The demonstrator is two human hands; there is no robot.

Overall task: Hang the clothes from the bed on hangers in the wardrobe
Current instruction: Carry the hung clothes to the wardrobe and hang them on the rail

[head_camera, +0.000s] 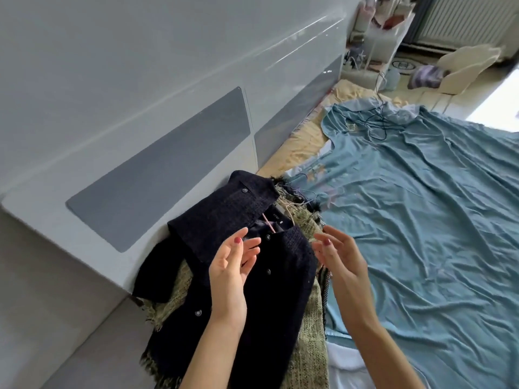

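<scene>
A dark navy tweed jacket (269, 299) with small round buttons lies on top of a pile at the bed's near left corner. A pink hanger hook (268, 223) shows at its collar. Under it lies a green tweed garment (309, 332) with frayed edges. My left hand (231, 269) hovers over the jacket front, fingers relaxed, holding nothing. My right hand (341, 259) hovers just right of the pile, fingers spread, also holding nothing. A light blue dress (373, 141) is spread farther up the bed.
The bed carries a wrinkled blue sheet (435, 234). A glossy white headboard with grey panels (157, 169) runs along the left. Cream pillows (306, 141) lie by it. A white shelf unit (382, 37), a cream chair (466, 68) and a radiator (469, 21) stand at the back.
</scene>
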